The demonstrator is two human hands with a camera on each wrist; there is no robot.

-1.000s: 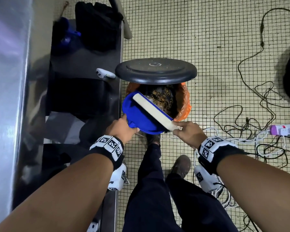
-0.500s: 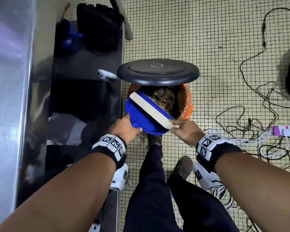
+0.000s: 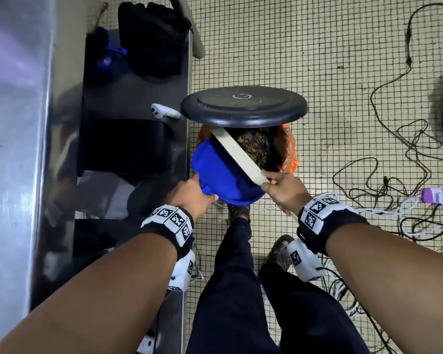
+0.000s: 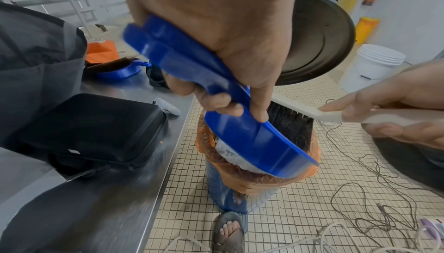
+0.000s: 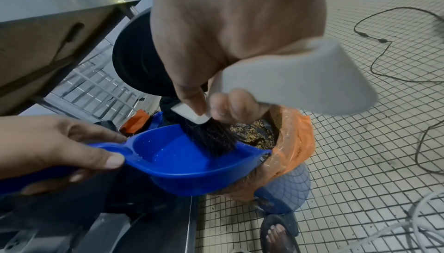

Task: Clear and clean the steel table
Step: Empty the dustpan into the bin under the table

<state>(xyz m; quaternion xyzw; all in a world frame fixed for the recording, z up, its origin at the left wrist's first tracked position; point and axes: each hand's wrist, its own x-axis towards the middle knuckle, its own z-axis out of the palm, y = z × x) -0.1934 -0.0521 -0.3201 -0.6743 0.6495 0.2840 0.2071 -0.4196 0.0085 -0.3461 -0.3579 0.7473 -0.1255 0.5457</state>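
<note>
Left hand (image 3: 189, 195) is wrapped round the handle of the blue dustpan (image 3: 221, 172), thumb on top, fingers curled under; pan is tilted with its lip over the bin (image 4: 240, 186), touching the orange bin liner (image 5: 295, 143). Right hand (image 3: 283, 191) grips the cream handle of the brush (image 3: 238, 155), fingers closed round it, index finger lying along the back. The black bristles (image 5: 211, 139) sit inside the pan, near its lip. Pan interior looks mostly clean, only small specks visible in the right wrist view. Bin holds brown crumbly waste (image 3: 253, 146); its black lid (image 3: 243, 104) stands raised behind the opening. A sandalled foot (image 4: 228, 232) is at the base of the bin. Bin stands on the tiled floor (image 3: 317, 60) just beside the edge of the steel table (image 4: 134, 190). On the table: a black case (image 4: 93, 130), a black bag (image 3: 151, 39), a small white controller (image 3: 163, 112), and a second blue dustpan with a dark brush (image 4: 120, 67) at the far end. Loose cables (image 3: 394, 162) and a power strip (image 3: 440, 196) on the floor to the right.
</note>
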